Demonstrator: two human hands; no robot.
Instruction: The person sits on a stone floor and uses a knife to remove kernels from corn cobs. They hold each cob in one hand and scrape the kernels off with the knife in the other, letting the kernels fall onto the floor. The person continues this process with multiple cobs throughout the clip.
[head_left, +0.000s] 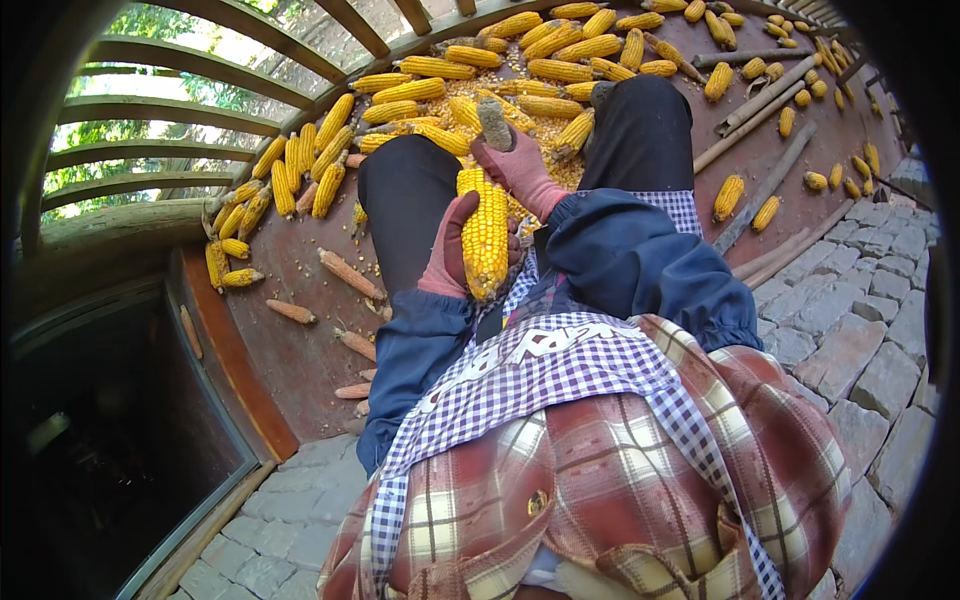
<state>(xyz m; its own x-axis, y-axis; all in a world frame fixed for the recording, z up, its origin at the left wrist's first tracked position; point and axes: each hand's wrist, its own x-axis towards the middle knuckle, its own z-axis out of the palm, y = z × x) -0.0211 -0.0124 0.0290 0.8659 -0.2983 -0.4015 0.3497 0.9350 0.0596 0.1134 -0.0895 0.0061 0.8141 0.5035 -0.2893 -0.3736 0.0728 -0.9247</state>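
My left hand (450, 244), in a pink glove with bare-looking fingertips, is closed around a yellow corn cob (484, 236) with its kernels on, held lengthwise over my lap. Just above and to the right, my right hand (521, 161), also gloved in pink, grips a greyish, rod-like thing (496, 124) whose end sticks up out of the fist; whether it is a bare cob is hard to tell. The fist lies against the upper part of the corn cob. Between my knees, loose kernels (465, 90) lie among many whole corn cobs (560, 71).
Stripped cobs (351, 274) lie on the reddish-brown floor at my left. Wooden rails (176, 109) run along the upper left. At the right are bamboo poles (769, 94), a wooden strip (765, 187) and scattered corn. Stone paving (844, 352) borders the red surface; a dark glass-like panel (112, 420) stands lower left.
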